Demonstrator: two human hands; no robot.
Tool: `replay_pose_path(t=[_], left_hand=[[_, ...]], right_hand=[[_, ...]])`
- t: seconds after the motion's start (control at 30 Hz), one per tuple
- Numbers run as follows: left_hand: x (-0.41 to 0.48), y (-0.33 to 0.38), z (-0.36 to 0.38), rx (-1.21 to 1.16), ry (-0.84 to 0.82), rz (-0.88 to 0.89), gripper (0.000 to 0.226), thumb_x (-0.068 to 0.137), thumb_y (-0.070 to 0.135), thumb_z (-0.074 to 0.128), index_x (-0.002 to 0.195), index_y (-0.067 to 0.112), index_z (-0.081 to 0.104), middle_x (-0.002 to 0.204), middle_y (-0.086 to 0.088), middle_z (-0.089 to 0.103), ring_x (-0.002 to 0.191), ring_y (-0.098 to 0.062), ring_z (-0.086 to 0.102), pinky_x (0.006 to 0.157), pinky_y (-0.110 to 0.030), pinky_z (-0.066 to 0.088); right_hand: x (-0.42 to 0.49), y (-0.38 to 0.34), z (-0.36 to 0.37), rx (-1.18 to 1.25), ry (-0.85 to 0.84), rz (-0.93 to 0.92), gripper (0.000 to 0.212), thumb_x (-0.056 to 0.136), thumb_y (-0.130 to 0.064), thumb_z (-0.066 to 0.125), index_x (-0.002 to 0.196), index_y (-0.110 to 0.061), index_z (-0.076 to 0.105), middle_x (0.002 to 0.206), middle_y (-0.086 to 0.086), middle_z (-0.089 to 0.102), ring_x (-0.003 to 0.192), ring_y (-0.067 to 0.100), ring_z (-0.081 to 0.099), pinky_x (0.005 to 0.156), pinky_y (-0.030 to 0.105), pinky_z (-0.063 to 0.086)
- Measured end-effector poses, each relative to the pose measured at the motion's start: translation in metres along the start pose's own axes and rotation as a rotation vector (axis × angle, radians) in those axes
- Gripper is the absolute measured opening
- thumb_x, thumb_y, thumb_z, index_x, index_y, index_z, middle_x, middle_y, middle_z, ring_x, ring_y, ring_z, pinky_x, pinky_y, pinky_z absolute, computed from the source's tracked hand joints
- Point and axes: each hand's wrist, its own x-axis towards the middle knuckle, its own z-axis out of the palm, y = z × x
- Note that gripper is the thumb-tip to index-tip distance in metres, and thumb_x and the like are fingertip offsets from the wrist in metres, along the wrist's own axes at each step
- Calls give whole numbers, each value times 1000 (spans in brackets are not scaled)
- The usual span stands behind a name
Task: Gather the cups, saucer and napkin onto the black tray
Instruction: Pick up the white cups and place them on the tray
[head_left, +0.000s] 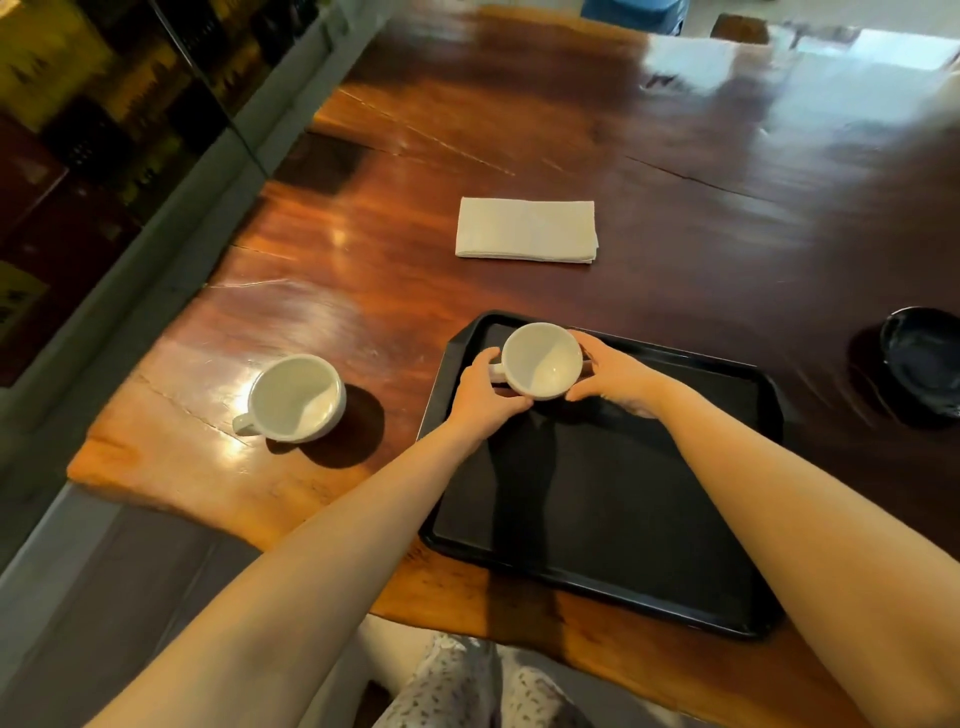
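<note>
Held cup (543, 361): both hands, left hand (488, 392) and right hand (615, 376), fingers grasping it over black tray (597, 587) far-left corner.
Risk: dropped askew, it may tip onto the rim.
Remaining: second cup (296, 397) left of tray, napkin (525, 230) beyond, dark saucer (922, 358) right, all on bench (675, 182).

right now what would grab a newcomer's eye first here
Both hands, left hand and right hand, clasp a white cup over the far left corner of the black tray. A second white cup sits on the wooden table left of the tray, and a folded napkin lies beyond it.
</note>
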Motion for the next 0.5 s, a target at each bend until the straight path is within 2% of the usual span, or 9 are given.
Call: replay_pose_path(t=[0.1, 0.2, 0.33, 0.4, 0.5], left_hand=[[-1, 1, -4, 47, -16, -35, 75, 72, 16, 77, 136, 19, 37, 137, -10, 45, 119, -27, 50, 102, -46, 44], [-7, 5, -11, 52, -53, -63, 81, 75, 12, 74, 141, 19, 29, 140, -10, 41, 104, -22, 59, 95, -38, 48], [-13, 22, -27, 92, -73, -136, 88, 78, 9, 69, 147, 18, 15, 138, -13, 44, 111, -31, 57, 95, -46, 50], [-17, 33, -39, 121, -93, -169, 86, 80, 9, 68, 147, 16, 15, 136, -16, 45, 109, -32, 58, 91, -47, 52], [-27, 50, -60, 173, -123, -195, 83, 80, 12, 70, 145, 14, 19, 141, -17, 41, 117, -31, 52, 89, -44, 54]], right_hand=[[0, -2, -1, -20, 1, 28, 82, 73, 10, 64, 139, -27, 31, 137, 7, 42, 118, 22, 42, 100, 41, 36], [-1, -7, -4, -68, 2, 58, 80, 74, 9, 65, 139, -22, 32, 138, 9, 43, 113, 20, 45, 95, 37, 38], [-6, -26, -14, -178, 18, 146, 80, 77, 6, 65, 144, -17, 27, 146, 10, 37, 129, 28, 40, 102, 42, 40], [-12, -40, -21, -260, 36, 179, 79, 79, 4, 65, 145, -15, 26, 148, 11, 34, 132, 29, 37, 99, 43, 41], [-22, -65, -29, -431, 62, 182, 75, 80, 2, 64, 144, -14, 27, 149, 12, 32, 131, 32, 38, 99, 45, 44]])
